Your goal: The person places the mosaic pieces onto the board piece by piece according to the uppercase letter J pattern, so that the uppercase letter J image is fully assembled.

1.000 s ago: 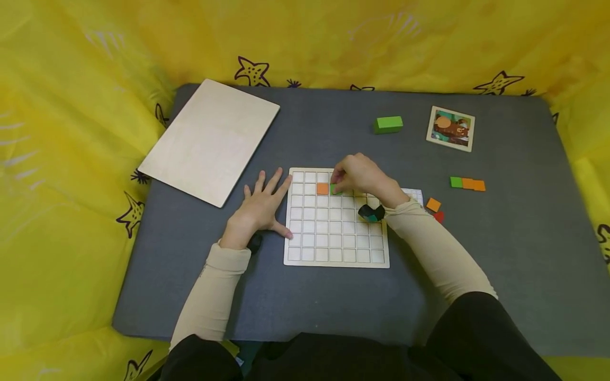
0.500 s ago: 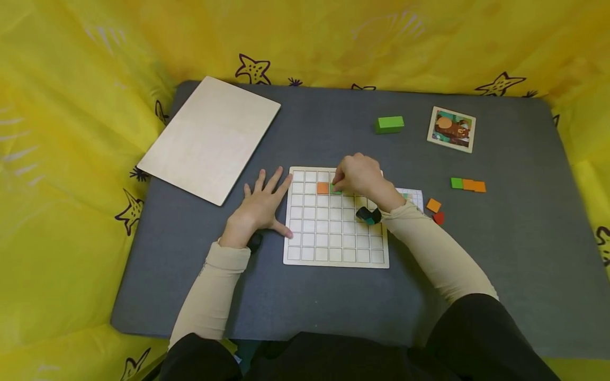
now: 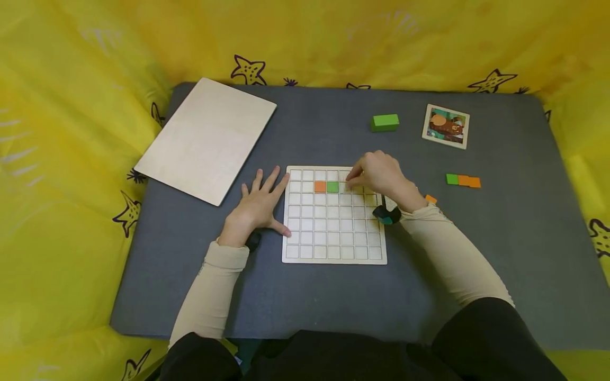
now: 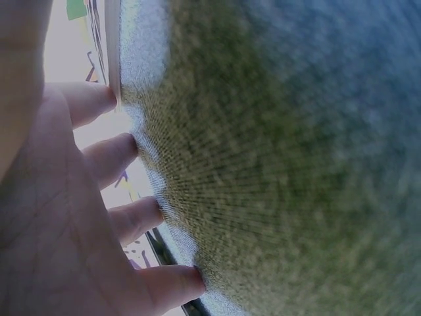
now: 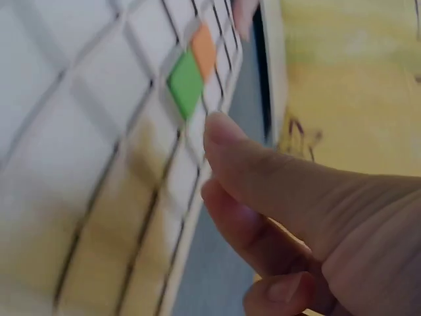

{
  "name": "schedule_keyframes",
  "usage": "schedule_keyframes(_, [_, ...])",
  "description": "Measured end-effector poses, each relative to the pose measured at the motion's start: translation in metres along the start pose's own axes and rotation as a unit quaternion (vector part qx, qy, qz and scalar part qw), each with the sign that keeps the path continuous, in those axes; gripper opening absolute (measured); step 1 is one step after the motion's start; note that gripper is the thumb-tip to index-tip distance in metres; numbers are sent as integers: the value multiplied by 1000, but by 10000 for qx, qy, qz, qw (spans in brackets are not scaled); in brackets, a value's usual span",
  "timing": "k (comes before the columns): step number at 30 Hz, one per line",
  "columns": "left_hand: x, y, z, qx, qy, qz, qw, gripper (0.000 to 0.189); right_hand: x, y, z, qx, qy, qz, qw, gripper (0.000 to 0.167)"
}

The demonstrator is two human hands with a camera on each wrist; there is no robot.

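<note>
A pale wooden grid board (image 3: 333, 261) lies in front of me in the head view. An orange square tile (image 3: 320, 187) and a green square tile (image 3: 332, 187) sit side by side in its second row. My left hand (image 3: 254, 211) rests with fingers spread at the board's left edge, thumb and index fingertip right at the rim. Just right of the green tile, my right hand (image 3: 381, 172) hovers over the upper right squares. The right wrist view shows its thumb (image 5: 230, 141) and index finger parted, nothing between them.
A blank wooden panel (image 3: 207, 140) lies back left. Behind the board are a green block (image 3: 385, 123) and a bear picture (image 3: 446, 126). To the right lie a green tile (image 3: 452, 179) with two orange ones, and another orange tile (image 3: 431, 199) half hidden by my right arm.
My right hand has let go of the green tile, now in its square, and moved right, away from it. My left hand stays where it was.
</note>
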State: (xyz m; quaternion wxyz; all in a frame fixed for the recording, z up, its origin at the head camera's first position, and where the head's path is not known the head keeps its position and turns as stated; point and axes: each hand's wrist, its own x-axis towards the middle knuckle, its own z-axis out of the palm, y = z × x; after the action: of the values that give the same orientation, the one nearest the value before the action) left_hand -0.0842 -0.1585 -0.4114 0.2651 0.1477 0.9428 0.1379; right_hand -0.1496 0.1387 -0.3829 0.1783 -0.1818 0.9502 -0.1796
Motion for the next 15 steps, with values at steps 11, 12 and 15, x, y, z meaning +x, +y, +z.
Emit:
schedule_keyframes(11, [1,-1,0,50,-44,-23,10000,146,-42,68,-25,-124,-155,926,9955,25])
schedule_keyframes(12, [1,-1,0,48,-42,-22,10000,146,-45,72,-26,-136,-183,1005,9947,26])
schedule_keyframes(15, [1,0,-1,48,-45,-19,10000,146,-53,84,-29,-144,-276,1121,9932,28])
